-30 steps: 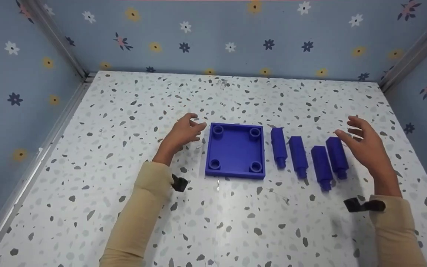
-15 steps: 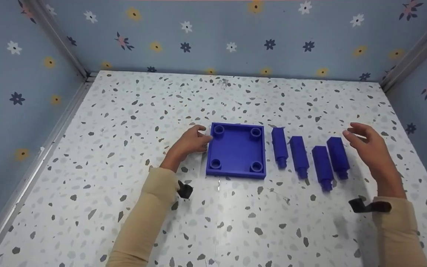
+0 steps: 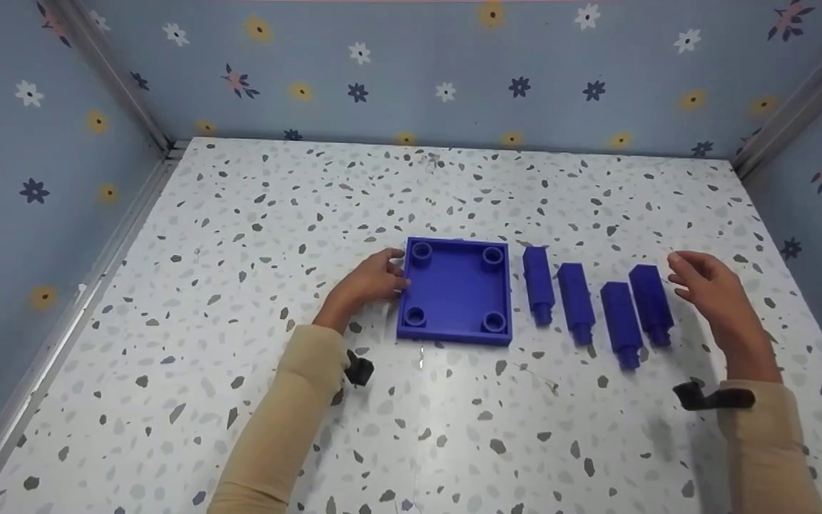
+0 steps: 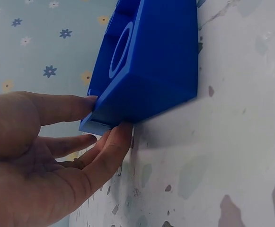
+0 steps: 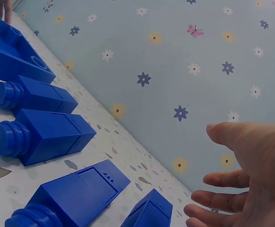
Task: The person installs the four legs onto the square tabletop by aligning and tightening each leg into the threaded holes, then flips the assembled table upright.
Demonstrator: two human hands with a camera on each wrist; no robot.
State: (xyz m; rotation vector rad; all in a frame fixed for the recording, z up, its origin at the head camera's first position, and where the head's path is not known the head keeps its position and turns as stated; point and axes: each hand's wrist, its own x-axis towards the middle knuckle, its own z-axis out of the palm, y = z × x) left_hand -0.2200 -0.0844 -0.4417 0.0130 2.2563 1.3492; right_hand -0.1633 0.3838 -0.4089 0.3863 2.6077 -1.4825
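A square blue plastic panel (image 3: 454, 285) lies on the table with its raised rim upward and a round socket in each corner. My left hand (image 3: 369, 280) holds its left side. In the left wrist view the thumb (image 4: 75, 108) is at the panel's upper edge, and fingertips touch its lower edge near the tabletop. Several blue square posts with threaded ends lie to the right of the panel, among them a near post (image 3: 621, 321) and the rightmost post (image 3: 650, 303). My right hand (image 3: 721, 300) hovers beside that rightmost post, fingers loosely bent, holding nothing.
The white speckled table (image 3: 254, 207) runs back to a blue flowered wall (image 3: 411, 71). More flowered panels with metal edges (image 3: 108, 68) stand at the left and right sides. Black wrist straps (image 3: 714, 397) sit at both sleeves.
My left hand has come right and nearer to me, onto the panel's left side. The right hand has moved slightly right and nearer to me. Panel and posts have stayed put.
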